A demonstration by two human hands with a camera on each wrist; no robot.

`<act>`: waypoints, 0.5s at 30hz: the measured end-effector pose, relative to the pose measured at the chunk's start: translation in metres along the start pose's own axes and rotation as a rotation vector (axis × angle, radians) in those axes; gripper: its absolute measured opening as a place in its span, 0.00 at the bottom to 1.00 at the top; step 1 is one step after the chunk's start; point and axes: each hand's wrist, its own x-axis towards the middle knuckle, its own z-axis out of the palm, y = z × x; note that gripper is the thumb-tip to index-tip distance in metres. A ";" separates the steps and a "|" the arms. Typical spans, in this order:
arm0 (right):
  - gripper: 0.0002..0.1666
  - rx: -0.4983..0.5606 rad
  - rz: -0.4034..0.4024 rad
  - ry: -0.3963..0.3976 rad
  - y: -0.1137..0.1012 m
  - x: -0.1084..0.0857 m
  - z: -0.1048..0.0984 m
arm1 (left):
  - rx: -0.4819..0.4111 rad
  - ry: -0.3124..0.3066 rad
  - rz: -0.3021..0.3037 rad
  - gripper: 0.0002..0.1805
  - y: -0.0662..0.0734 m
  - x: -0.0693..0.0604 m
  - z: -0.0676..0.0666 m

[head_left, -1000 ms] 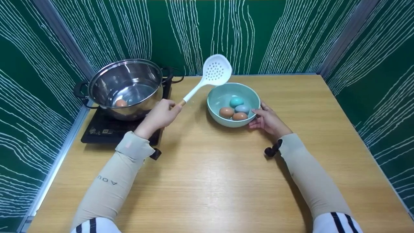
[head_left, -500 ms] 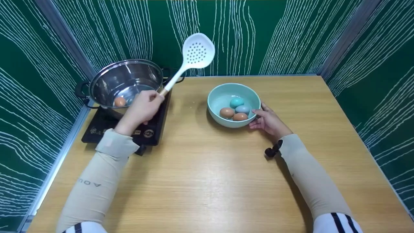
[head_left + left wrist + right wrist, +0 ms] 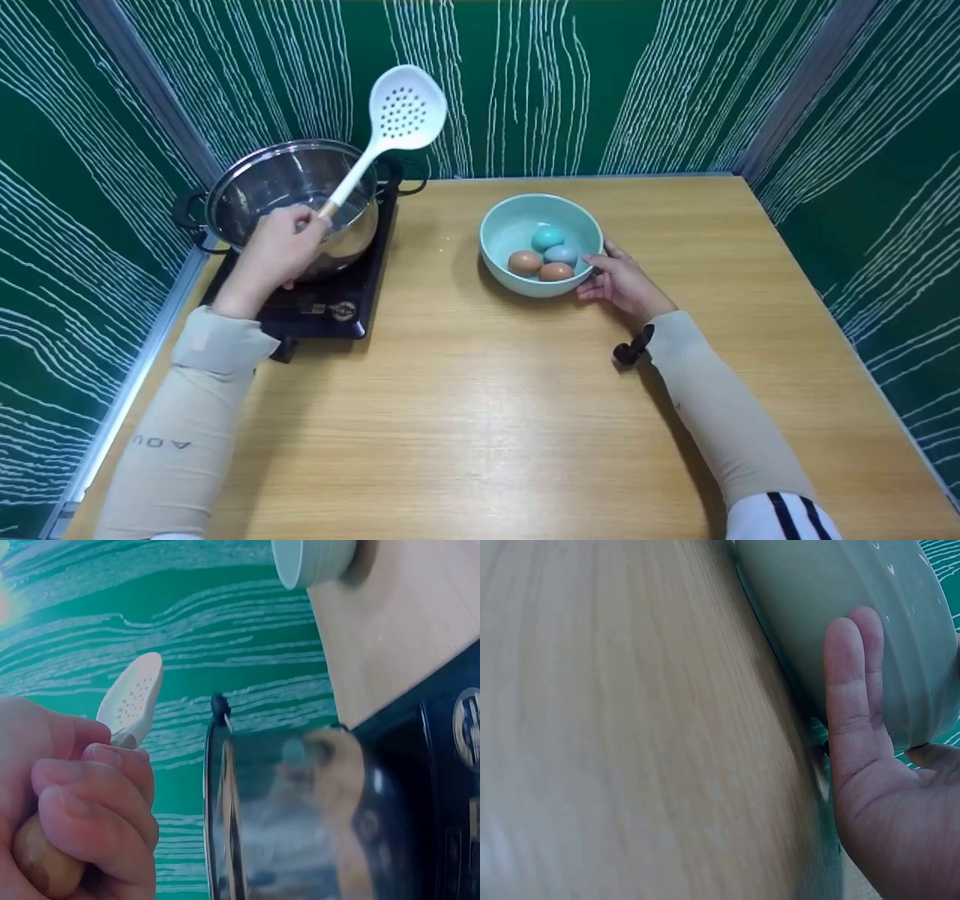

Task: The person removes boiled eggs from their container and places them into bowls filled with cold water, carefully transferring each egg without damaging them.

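My left hand grips the wooden handle of a white slotted spoon, its perforated head raised above and to the right of the hand. In the left wrist view the fingers curl round the handle, beside the steel pot. With its thumb at the rim and fingers along the outer wall, my right hand holds the right side of a green bowl. Brown eggs, a turquoise egg and a pale blue egg lie inside. My left hand hides part of the pot's interior.
The pot stands on a black induction cooker at the left of the wooden table. Green panels with white lines rise behind and at both sides. A dark cable lies behind the pot.
My left hand has moved left with the spoon, from between pot and bowl to in front of the pot. The brown egg seen in the pot before is hidden now. My right hand stays at the bowl.
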 end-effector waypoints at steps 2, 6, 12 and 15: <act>0.50 -0.004 -0.004 -0.005 0.000 0.000 0.000 | 0.012 0.022 0.001 0.19 -0.005 -0.002 -0.006; 0.50 0.004 -0.013 -0.005 0.000 0.001 -0.001 | 0.046 0.059 0.005 0.20 -0.016 -0.005 -0.020; 0.49 0.020 -0.029 -0.011 0.003 0.002 -0.001 | 0.097 0.102 0.007 0.24 -0.033 -0.010 -0.039; 0.48 0.015 -0.044 -0.020 0.004 0.003 -0.001 | 0.124 0.123 0.005 0.24 -0.041 -0.012 -0.049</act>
